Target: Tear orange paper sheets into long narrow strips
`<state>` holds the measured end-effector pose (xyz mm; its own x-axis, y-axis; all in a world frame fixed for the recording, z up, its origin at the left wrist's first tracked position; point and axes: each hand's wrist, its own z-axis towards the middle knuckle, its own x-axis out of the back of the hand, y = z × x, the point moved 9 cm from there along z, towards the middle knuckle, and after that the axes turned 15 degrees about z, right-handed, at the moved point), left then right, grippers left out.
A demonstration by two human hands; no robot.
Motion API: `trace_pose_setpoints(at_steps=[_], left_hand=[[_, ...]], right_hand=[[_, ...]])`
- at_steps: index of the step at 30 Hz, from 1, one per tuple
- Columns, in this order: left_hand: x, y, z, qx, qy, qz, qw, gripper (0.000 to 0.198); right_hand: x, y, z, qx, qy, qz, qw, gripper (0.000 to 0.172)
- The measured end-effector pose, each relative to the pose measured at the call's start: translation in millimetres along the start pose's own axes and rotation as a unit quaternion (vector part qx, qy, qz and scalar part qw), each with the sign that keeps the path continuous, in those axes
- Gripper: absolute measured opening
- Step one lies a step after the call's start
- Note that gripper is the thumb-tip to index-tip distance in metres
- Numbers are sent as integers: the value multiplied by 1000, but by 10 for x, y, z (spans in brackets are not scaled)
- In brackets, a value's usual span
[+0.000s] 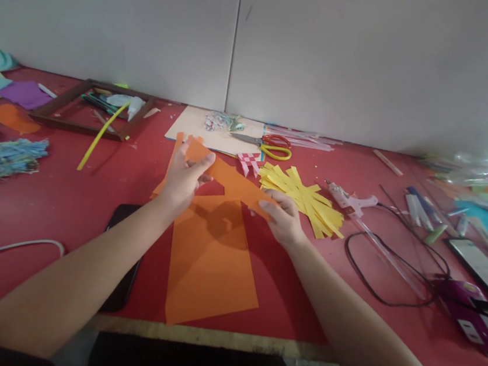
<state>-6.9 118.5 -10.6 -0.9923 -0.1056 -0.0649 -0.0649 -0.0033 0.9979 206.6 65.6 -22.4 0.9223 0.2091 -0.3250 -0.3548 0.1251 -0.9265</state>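
Both arms are stretched out over the red counter [69, 204], palms turned in toward each other. The left hand [183, 179] has its grip pinched on the far left end of an orange paper piece [230, 181], and the right hand [283, 218] is pinching the right end, so the piece spans between the two grips, lifted off the surface. Right under the grips lies a bigger orange sheet [208, 267]. Yellow strips [307, 202] sit just right of the right grip, with scissors [272, 146] further back.
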Motion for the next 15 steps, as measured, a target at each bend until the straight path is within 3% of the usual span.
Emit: trace_pose_setpoints(at_steps=[3, 7, 9, 12, 15], left_hand=[[56, 20, 8, -12, 26, 58, 998, 56], [-27, -1, -33, -7, -9, 128, 992, 29], [-93, -1, -73, -10, -39, 157, 987, 24], [-205, -39, -142, -13, -99, 232, 968, 22], [-313, -92, -199, -43, -156, 311, 937, 21]], right_hand=[[285, -83, 50, 50, 118, 33, 991, 26], [629, -226, -21, 129, 280, 17, 951, 30], [721, -316, -88, 165, 330, -55, 928, 25], [630, -477, -146, 204, 336, -267, 880, 18], [296, -538, -143, 235, 259, -441, 827, 24]])
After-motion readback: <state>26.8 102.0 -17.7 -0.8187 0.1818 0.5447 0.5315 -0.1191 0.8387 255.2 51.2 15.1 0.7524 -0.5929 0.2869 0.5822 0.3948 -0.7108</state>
